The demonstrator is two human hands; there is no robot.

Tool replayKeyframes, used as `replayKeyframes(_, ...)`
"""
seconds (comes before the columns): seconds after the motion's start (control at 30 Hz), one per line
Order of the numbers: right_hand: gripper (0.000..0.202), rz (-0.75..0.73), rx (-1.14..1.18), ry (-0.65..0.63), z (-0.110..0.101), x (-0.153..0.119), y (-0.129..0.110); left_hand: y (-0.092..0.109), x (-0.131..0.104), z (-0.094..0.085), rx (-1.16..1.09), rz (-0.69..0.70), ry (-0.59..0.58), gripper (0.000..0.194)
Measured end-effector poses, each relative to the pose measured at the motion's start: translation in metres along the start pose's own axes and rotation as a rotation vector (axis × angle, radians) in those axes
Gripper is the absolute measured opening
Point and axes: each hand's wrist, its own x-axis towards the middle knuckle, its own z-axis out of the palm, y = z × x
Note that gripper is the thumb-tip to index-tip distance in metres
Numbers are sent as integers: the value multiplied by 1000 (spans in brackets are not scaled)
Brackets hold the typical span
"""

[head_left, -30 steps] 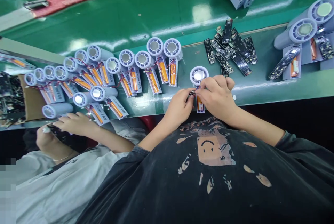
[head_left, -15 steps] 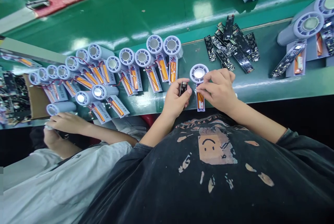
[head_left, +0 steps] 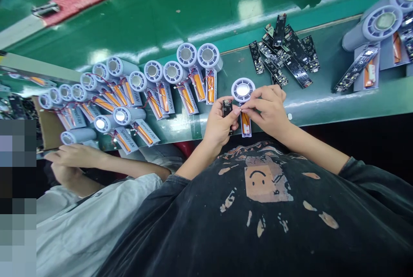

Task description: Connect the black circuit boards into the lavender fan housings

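My left hand is closed on a narrow black circuit board, held upright between thumb and fingers. Just right of it lies a pale lilac handheld fan with a round silver-centred head. An orange battery shows in the fan's opened handle. Over the top of that handle, my right hand pinches thumb and forefinger together beside the left thumb. What sits in this pinch is too small to make out; a whitish speck shows at the fingertips.
Several black circuit boards lie piled ahead to the right. Rows of opened fans fill the green bench's left side. More fans stand at the right, one with a board leaning on it. A co-worker's hands are at the lower left.
My left hand has brought the circuit board closer to the fan's handle, and the fingertips of both hands now meet. The co-worker's hands have shifted slightly left.
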Motion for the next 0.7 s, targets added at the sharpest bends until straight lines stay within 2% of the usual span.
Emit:
replayKeyframes(0.2, 20, 32, 42, -43, 1, 2, -5, -7, -5, 3, 34, 60, -38, 42)
replayKeyframes(0.3, 21, 24, -2, -45, -2, 2, -6, -1, -7, 0, 96, 98, 4, 31)
replayKeyframes(0.4, 22, -17, -43, 2, -2, 1, -7, 9, -10, -3, 190, 99, -13, 22)
replayKeyframes(0.53, 23, -34, -79, 39, -1, 0, -6, 14, -11, -4, 319, 90, -23, 22)
replayKeyframes(0.7, 24, -47, -90, 10, -2, 0, -7, 13, -10, -4, 450, 176, -32, 22)
